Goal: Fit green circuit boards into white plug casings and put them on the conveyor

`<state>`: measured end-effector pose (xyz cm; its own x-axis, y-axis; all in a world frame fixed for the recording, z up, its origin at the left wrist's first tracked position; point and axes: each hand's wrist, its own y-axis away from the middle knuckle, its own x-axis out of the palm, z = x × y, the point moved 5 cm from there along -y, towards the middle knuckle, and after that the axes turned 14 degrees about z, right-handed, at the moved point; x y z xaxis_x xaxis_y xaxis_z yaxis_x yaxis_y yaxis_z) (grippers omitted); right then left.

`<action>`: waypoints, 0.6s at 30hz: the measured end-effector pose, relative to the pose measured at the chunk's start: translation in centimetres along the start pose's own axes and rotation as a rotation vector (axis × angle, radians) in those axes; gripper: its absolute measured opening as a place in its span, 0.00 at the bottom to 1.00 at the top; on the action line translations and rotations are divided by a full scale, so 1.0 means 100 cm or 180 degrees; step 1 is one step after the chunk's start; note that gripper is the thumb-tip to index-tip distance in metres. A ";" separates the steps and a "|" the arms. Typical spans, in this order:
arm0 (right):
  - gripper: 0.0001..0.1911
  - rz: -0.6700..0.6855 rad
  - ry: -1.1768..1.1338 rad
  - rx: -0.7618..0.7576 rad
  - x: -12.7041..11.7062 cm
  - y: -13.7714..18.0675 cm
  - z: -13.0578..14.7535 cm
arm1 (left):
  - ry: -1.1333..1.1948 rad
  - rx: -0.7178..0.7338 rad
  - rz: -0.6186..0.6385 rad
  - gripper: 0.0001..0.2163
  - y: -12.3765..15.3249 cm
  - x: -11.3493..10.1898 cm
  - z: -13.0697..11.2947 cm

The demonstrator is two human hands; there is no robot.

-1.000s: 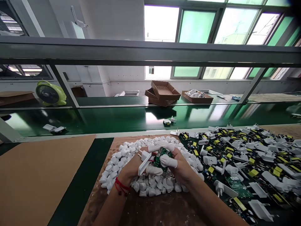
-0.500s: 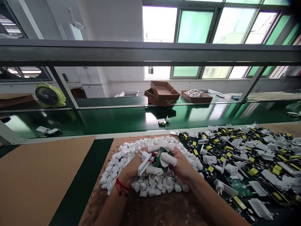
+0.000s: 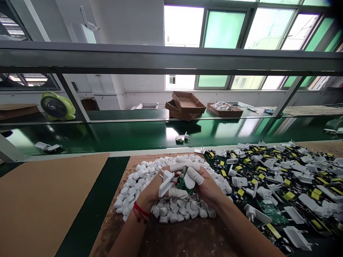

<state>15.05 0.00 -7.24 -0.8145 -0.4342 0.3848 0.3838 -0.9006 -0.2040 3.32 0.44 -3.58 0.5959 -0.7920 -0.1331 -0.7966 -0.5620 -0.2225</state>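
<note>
Both hands meet over a heap of white discs (image 3: 139,176), a green circuit board (image 3: 180,183) between them.
The left hand (image 3: 155,188) has its grip clamped on the board, white-covered fingers along its edges; a white plug housing (image 3: 166,184) on a red wire sits just beside it. The right hand's (image 3: 210,185) grip is closed on one white disc (image 3: 189,182), against the board's face. The heap lies on a brown bench (image 3: 171,240), left of many loose plug assemblies (image 3: 285,182).
</note>
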 end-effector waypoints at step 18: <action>0.19 0.0164 0.0600 -0.0293 0.003 0.000 0.007 | 0.0261 -0.0008 -0.0681 0.32 0.006 -0.004 0.006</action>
<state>15.06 -0.15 -6.48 -0.8650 -0.4608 0.1984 0.3927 -0.8680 -0.3038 2.71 0.55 -4.28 0.7411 -0.6714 -0.0041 -0.6534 -0.7197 -0.2347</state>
